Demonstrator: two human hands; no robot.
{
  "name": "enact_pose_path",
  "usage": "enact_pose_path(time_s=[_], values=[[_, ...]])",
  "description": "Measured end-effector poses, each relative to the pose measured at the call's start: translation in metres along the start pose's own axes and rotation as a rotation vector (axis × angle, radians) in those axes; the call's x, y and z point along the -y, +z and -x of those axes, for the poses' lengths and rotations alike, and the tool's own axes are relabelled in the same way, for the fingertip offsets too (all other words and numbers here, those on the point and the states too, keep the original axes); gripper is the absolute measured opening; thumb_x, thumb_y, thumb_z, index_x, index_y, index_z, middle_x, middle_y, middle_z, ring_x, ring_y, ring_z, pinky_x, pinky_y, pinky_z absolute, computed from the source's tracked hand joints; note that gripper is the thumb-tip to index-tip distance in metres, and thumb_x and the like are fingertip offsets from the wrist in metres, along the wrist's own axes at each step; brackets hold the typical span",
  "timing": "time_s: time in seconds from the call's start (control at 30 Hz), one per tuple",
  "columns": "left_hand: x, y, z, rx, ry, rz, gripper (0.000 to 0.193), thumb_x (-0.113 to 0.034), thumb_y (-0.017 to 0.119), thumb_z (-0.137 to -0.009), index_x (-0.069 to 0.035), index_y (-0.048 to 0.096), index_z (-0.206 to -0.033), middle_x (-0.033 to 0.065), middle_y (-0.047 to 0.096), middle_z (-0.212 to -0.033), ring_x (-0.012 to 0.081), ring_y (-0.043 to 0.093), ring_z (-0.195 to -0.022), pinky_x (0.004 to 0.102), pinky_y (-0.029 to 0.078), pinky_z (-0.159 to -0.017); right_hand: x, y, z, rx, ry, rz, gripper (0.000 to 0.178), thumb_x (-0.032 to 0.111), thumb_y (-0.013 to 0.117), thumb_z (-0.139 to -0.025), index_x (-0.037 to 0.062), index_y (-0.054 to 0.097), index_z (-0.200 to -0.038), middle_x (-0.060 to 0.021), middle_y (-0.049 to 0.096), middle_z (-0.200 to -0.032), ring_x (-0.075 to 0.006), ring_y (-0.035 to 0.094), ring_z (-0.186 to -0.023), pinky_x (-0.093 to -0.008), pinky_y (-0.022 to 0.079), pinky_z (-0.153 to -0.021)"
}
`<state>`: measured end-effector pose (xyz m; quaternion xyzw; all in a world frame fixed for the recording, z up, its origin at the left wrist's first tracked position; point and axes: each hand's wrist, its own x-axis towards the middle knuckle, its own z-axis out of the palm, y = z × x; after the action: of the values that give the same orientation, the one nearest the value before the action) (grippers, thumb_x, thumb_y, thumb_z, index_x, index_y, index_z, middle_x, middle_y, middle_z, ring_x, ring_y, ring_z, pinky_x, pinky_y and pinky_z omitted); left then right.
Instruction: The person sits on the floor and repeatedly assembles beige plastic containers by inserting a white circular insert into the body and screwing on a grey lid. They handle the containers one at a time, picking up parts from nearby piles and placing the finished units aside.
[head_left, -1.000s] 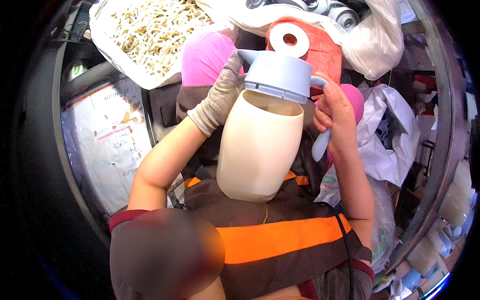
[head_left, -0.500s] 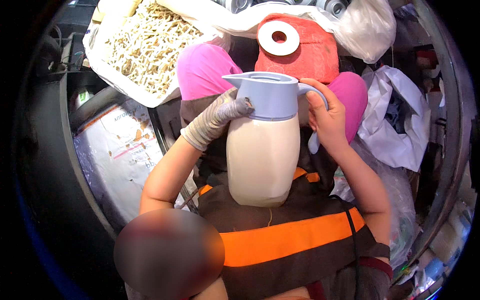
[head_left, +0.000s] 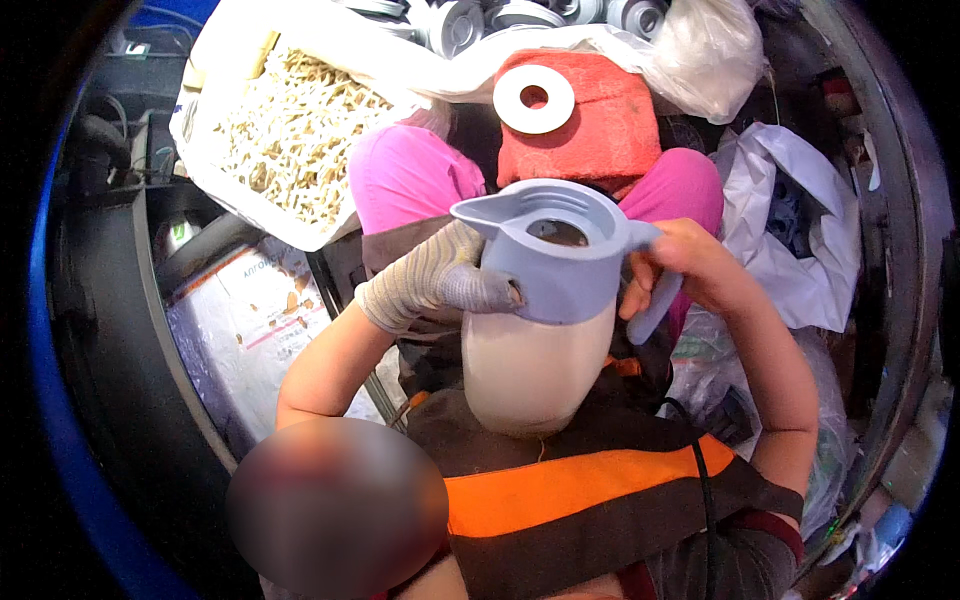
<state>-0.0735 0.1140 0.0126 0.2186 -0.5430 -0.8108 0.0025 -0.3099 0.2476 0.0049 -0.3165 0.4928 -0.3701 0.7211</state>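
A thermos jug with a cream body and a blue-grey spouted collar leans toward me above my lap. Its round top opening faces me, with a dark interior showing. My left hand, in a grey knitted glove, is closed around the collar's left side below the spout. The thumb lies across the front, and its tip shows through a hole in the glove. My bare right hand is wrapped round the blue-grey handle on the right. Some of its fingers are hidden behind the handle.
A white sack of small pale strips lies at the left. Ahead, a white ring rests on a red cloth-covered block. Several grey round parts sit in white plastic behind. A white bag stands at the right.
The jug has tipped so its top opening now faces me, and it sits slightly lower. My right hand has turned over the handle, its elbow swinging outward. My left hand keeps its grip.
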Motion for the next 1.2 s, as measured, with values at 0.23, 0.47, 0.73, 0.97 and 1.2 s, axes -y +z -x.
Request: enact_pose_path(time_s=[0.23, 0.47, 0.73, 0.97, 1.2], values=[[-0.023, -0.002, -0.031, 0.175, -0.080, 0.181, 0.069, -0.012, 0.077, -0.068, -0.004, 0.047, -0.129, 0.0038, 0.056, -0.120, 0.0120, 0.050, -0.111, 0.0298, 0.040, -0.097, -0.006, -0.027, 0.020, 0.022, -0.066, -0.077, 0.043, 0.034, 0.051, -0.091, 0.0079, 0.048, -0.057, -0.0082, 0.057, -0.054, -0.0184, 0.063, -0.055, -0.0260, 0.047, -0.052], [-0.009, -0.070, -0.143, -0.402, 0.363, -1.234, 0.064, -0.045, 0.065, -0.077, -0.006, 0.050, -0.125, 0.0184, 0.053, -0.120, 0.0302, 0.051, -0.113, 0.0386, 0.039, -0.097, 0.014, -0.049, 0.067, -0.324, -0.263, 0.064, 0.047, 0.043, 0.054, -0.086, 0.0105, 0.044, -0.054, -0.0112, 0.058, -0.053, -0.0150, 0.060, -0.050, -0.0217, 0.043, -0.047], [0.036, -0.104, -0.181, -0.779, 0.430, -1.515, 0.047, -0.036, 0.063, -0.079, -0.010, 0.052, -0.116, 0.0174, 0.059, -0.107, 0.0352, 0.057, -0.098, 0.0446, 0.045, -0.086, 0.038, -0.075, 0.051, -0.695, -0.701, 0.339, 0.043, 0.040, 0.049, -0.092, 0.0056, 0.051, -0.066, -0.0122, 0.064, -0.069, -0.0147, 0.061, -0.061, -0.0251, 0.047, -0.057], [-0.111, -0.063, -0.104, -0.758, 0.585, -0.633, 0.076, -0.044, 0.074, -0.071, 0.003, 0.047, -0.125, 0.0137, 0.060, -0.098, 0.0217, 0.060, -0.091, 0.0353, 0.048, -0.081, 0.025, -0.055, -0.031, -0.669, -0.593, 0.365, 0.044, 0.033, 0.064, -0.085, -0.0034, 0.063, -0.110, -0.0074, 0.066, -0.079, -0.0090, 0.061, -0.066, -0.0231, 0.047, -0.060], [-0.121, 0.024, -0.130, -0.518, 0.745, -1.738, 0.061, -0.038, 0.073, -0.069, -0.011, 0.055, -0.120, 0.0177, 0.055, -0.116, 0.0358, 0.055, -0.104, 0.0430, 0.045, -0.090, 0.028, -0.039, -0.030, -0.721, -0.624, 0.432, 0.042, 0.034, 0.065, -0.083, -0.0015, 0.063, -0.106, -0.0118, 0.066, -0.085, -0.0136, 0.063, -0.075, -0.0283, 0.048, -0.068]])
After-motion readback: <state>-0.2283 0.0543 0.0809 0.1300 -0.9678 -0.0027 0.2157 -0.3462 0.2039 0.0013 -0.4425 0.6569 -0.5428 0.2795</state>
